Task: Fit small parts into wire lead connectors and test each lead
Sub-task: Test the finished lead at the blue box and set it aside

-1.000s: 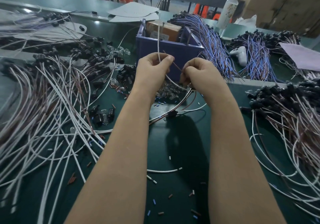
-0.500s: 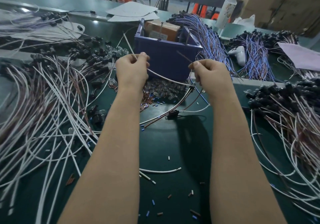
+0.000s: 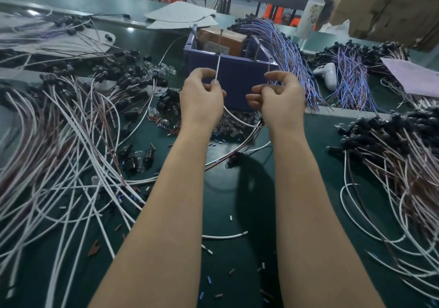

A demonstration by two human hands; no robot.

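While both forearms reach out over the green worktop (image 3: 221, 203), the left hand (image 3: 202, 98) pinches a white wire (image 3: 217, 68) between thumb and fingertip, with the wire's free end standing upright just above the fingers. The right hand (image 3: 279, 99) has its fingers curled and pinches a thin brown wire (image 3: 268, 76), whose short end also points up. The 2 hands are near each other but apart, and below them the white wire sags in a loop toward the worktop.

Just behind the hands stands a blue bin (image 3: 237, 86) holding a cardboard box (image 3: 222, 40), and thin metal rods (image 3: 257, 49) rise from it. The white wire's tip sits close under 1 rod in this view, though contact cannot be told.

To the left, a tangle of white and brown leads (image 3: 61, 141) with black connectors spreads across the worktop, and small clear bulbs (image 3: 164, 68) lie beyond it near the bin. A bundle of blue and purple leads (image 3: 287, 53) drapes down on the bin's right side, beside a white controller-shaped object (image 3: 329, 74). Another heap of leads with black connectors (image 3: 392, 146) fills the right edge. Short offcuts of insulation (image 3: 209, 279) are scattered between the forearms.
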